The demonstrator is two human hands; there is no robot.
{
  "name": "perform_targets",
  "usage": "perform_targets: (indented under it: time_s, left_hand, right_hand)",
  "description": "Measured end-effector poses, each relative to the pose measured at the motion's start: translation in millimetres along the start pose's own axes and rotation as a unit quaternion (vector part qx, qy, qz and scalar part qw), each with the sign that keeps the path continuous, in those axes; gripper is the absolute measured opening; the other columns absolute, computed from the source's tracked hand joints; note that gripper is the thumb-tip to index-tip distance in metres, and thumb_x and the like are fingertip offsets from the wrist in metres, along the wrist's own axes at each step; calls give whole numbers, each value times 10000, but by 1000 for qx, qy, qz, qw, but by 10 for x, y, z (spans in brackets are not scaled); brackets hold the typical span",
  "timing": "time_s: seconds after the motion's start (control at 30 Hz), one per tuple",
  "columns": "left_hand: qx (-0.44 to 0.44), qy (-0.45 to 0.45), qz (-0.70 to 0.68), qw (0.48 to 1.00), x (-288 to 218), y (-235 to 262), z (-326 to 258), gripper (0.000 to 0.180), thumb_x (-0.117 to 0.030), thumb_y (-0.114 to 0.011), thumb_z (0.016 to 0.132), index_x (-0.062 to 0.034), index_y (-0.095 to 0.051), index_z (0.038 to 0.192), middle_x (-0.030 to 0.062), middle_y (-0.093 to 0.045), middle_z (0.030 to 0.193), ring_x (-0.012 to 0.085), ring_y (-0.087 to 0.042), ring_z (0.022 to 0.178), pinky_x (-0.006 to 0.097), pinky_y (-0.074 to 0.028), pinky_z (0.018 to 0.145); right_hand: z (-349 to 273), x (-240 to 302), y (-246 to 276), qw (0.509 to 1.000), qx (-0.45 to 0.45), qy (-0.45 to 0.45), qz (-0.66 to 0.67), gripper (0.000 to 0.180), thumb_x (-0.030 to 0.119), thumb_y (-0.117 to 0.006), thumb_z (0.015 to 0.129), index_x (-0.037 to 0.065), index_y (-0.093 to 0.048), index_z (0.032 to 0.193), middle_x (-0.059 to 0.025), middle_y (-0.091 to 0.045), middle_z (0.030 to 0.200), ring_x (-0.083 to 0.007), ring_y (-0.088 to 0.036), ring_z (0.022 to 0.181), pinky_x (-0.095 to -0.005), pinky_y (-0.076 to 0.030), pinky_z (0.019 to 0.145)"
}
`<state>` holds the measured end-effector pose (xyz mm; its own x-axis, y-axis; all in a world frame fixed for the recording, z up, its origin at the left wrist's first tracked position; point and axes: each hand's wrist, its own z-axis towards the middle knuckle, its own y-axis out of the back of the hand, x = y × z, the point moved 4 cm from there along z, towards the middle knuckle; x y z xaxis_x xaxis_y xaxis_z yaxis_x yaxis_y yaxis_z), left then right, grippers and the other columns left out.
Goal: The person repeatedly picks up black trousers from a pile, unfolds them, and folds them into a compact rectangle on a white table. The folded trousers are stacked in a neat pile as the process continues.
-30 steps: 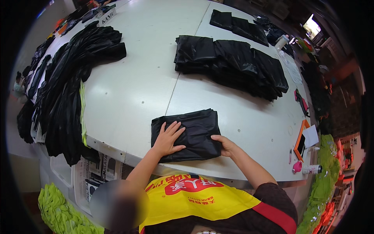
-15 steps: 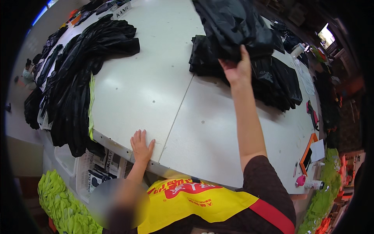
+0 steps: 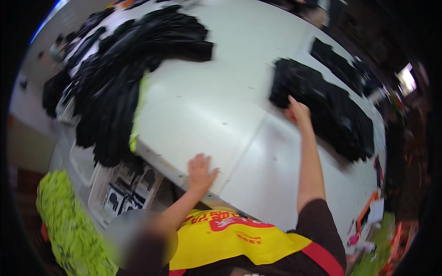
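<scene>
On the white table (image 3: 193, 106), my left hand (image 3: 201, 174) lies flat near the front edge, fingers spread, holding nothing. My right arm reaches far to the right. At its end my right hand (image 3: 299, 112) is beside the near left edge of a thick stack of folded black shiny fabric pieces (image 3: 327, 106). Its thumb points away from the loosely bent fingers, and no fabric shows in its grasp. Motion blurs this hand, so whether it touches the stack is unclear. Over the left table edge drapes a large heap of black pieces (image 3: 115, 83).
A flatter black pile (image 3: 337, 64) lies behind the stack. Bright green trim (image 3: 139, 115) hangs beside the left heap. Below the table edge stands a white basket (image 3: 99, 186) holding dark-printed packets. Green fabric (image 3: 69, 225) is heaped at lower left. An orange frame (image 3: 366, 211) sits far right.
My right hand has let go of the raised black bundle and come down toward me beside the stack. My left hand stays flat on the table. The whole view has swung left.
</scene>
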<state>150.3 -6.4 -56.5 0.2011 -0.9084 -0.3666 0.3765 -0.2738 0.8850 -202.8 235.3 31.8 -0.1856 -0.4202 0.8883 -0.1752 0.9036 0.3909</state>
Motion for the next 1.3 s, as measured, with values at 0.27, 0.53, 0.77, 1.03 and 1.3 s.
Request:
perform_targets:
  time_s: [0.27,0.53,0.77,1.03,1.3]
  left_hand:
    - [-34,-57,-305,950,780,203,447,433,-179,-680,759,-36,-551,1147,187,-558,1149,323,-497,1130,433,-374,973]
    - [-326,20,151,933,3744,2181,2832,328,-168,-669,741,-67,-576,1040,89,-604,936,277,-561,916,411,-433,778]
    - [-92,162,326,927,4992,1990,3456,182,-289,-582,840,-122,-594,912,59,-646,902,262,-615,891,414,-436,775]
    - [13,-183,-87,979,2619,1922,2513,120,-125,-465,877,-89,-525,779,140,-562,783,365,-559,717,430,-441,599]
    - [531,-170,-611,562,314,1358,485,331,-219,-527,917,-29,-418,670,-10,-353,617,53,-340,618,248,-335,556]
  right_hand:
    - [-2135,-1040,-1541,845,-30,295,-445,484,252,-525,856,-1,-447,1261,-258,-378,1344,-399,-320,1271,-517,-213,1056]
    - [-2741,-1005,-1973,859,-68,234,-449,496,219,-527,809,39,-457,1266,-227,-355,1370,-377,-301,1289,-528,-195,1053]
    - [-2746,-925,-1987,861,-88,240,-440,476,189,-546,777,44,-497,1228,-207,-385,1354,-360,-330,1272,-504,-213,1053]
    - [-2650,-1029,-1981,891,-131,228,-370,425,202,-558,794,34,-530,1184,-191,-448,1297,-346,-406,1204,-468,-279,1022]
    - [-1916,-20,-2932,803,247,-257,478,861,710,-397,812,14,-360,1318,-237,-489,1241,-337,-562,1044,-423,-478,851]
